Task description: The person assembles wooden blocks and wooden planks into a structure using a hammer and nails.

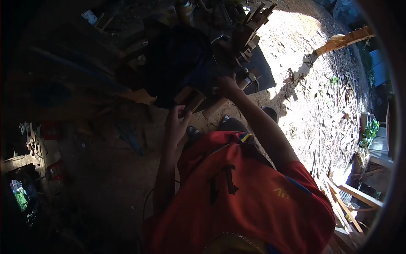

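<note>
My left hand [176, 120] is at the near end of a short wooden piece [189, 98], its thumb and fingers closed on the edge. The wood lies at the front of a dark work surface, against a bulky dark blue cloth or bag [177, 59]. Farther right, my right hand [227, 86] reaches in over the surface with its thumb raised. Deep shadow hides its other fingers, and whether they hold anything cannot be made out. Just right of that hand lies a light cylindrical item [245, 82].
Stacked wooden sticks [253, 27] stand at the back right of the surface, near a bottle-like container [184, 10]. A wooden beam [344, 40] rises from sunlit ground scattered with wood scraps. Red crates [55, 170] sit in shadow at left, and planks [359, 195] lie at lower right.
</note>
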The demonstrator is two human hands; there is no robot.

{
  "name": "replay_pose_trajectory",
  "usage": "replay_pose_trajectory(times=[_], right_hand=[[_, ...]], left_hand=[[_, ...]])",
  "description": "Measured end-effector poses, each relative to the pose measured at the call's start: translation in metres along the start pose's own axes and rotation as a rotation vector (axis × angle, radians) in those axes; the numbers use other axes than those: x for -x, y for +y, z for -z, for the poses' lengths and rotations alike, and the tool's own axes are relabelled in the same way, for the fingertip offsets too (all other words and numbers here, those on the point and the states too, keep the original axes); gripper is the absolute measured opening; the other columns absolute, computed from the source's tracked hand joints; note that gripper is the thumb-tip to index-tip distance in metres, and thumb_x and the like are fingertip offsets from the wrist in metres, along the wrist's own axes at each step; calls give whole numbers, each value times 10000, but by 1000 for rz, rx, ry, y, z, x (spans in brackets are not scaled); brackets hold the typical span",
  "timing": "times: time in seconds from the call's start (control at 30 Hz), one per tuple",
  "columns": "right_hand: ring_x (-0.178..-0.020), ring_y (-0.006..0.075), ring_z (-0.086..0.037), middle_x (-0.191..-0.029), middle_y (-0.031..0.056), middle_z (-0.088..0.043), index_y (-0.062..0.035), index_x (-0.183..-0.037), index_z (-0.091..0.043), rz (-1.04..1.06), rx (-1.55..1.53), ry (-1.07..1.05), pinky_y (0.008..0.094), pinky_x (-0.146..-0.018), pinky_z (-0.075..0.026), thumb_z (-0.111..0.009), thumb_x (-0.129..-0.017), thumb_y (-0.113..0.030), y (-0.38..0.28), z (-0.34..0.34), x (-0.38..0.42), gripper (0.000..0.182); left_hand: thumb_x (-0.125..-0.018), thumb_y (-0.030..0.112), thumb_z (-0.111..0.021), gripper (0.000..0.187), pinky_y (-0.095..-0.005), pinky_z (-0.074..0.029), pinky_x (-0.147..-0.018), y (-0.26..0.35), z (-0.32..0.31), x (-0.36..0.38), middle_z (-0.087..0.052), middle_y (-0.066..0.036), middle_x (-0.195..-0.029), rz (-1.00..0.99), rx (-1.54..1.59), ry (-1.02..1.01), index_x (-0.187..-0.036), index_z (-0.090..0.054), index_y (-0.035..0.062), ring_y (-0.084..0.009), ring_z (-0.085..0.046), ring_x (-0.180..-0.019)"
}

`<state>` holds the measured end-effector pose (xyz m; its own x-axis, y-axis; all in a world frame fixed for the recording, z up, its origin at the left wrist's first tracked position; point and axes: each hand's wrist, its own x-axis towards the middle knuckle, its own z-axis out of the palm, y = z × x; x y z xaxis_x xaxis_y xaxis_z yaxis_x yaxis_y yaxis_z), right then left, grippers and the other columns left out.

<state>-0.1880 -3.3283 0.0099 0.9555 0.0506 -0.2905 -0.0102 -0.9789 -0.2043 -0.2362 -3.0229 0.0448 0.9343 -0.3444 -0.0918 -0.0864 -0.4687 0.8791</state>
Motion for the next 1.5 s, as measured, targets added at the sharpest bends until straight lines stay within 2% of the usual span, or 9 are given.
replay_pose_trajectory(times=[0.17, 0.3, 0.4, 0.5, 0.7, 0.8, 0.9, 1.27, 1.5], right_hand=[[-1129, 357, -684, -1082, 137, -747, -147, -1159, -739, -32, -60, -53, 658, -1046, -317, -742, -882, -452, -9, 8, 7, 412], [-1124, 361, -679, -1049, 140, -748, -150, -1169, -749, -46, -109, -19, 635, -1056, -314, -718, -906, -444, -11, 9, 6, 395], [-1149, 349, -664, -1128, 142, -724, -137, -1262, -698, 40, -246, 110, 606, -1052, -327, -691, -932, -429, -17, 11, 23, 441], [-1179, 343, -648, -1252, 141, -673, -121, -1367, -610, 12, -287, 481, 552, -1048, -366, -669, -963, -362, -31, 4, 42, 474], [-1093, 283, -683, -1258, 115, -653, -100, -1425, -537, 85, -978, 479, 391, -909, -526, -669, -973, -196, -34, 49, 142, 480], [-986, 202, -702, -1170, 91, -672, -82, -1416, -544, -180, -1193, 253, 341, -847, -549, -677, -980, -196, -17, 39, 186, 469], [-913, 221, -724, -1120, 134, -708, -64, -1378, -576, -291, -1299, 238, 364, -807, -561, -679, -966, -252, 15, -20, 201, 464], [-984, 211, -694, -1204, 113, -693, -38, -1380, -580, -319, -1824, -271, 316, -846, -537, -564, -1051, -422, 12, -16, 152, 506], [-891, 197, -706, -1107, 106, -709, -38, -1267, -661, -316, -1566, -504, 339, -790, -558, -576, -1002, -587, -7, -13, 133, 616]], left_hand=[[-907, 258, -772, 465, -459, -515, -952, -22, -18, -8, -635, -217, -1196, -280, -257, 67, -1245, -589, -3, -389, -633, -1097], [-881, 314, -786, 562, -489, -492, -1002, -20, -36, -16, -639, -230, -1212, -158, -338, 2, -1292, -581, -10, -399, -630, -1155], [-889, 344, -768, 574, -488, -500, -999, -22, -52, -30, -663, -221, -1205, -120, -546, 65, -1318, -593, 7, -397, -637, -1171], [-905, 353, -752, 543, -500, -498, -999, -56, -68, -47, -679, -212, -1199, -251, -631, 65, -1309, -615, 18, -397, -646, -1163], [-910, 325, -772, 537, -498, -510, -955, -48, -69, -45, -661, -299, -1190, -204, -721, -20, -1246, -618, -65, -466, -630, -1142], [-933, 347, -752, 577, -521, -468, -1010, -40, -64, -43, -627, -316, -1255, -211, -650, 2, -1279, -594, -86, -472, -595, -1200], [-956, 372, -729, 609, -539, -424, -1068, -20, -57, -30, -599, -318, -1307, -168, -579, 52, -1310, -566, -97, -478, -559, -1249], [-968, 380, -735, 599, -474, -482, -1010, 1, -32, 13, -631, -286, -1234, -138, -386, 114, -1281, -573, -105, -441, -605, -1186], [-953, 385, -753, 532, -471, -521, -899, 8, -23, 35, -664, -268, -1129, -41, -184, 62, -1183, -618, -75, -439, -657, -1080]])
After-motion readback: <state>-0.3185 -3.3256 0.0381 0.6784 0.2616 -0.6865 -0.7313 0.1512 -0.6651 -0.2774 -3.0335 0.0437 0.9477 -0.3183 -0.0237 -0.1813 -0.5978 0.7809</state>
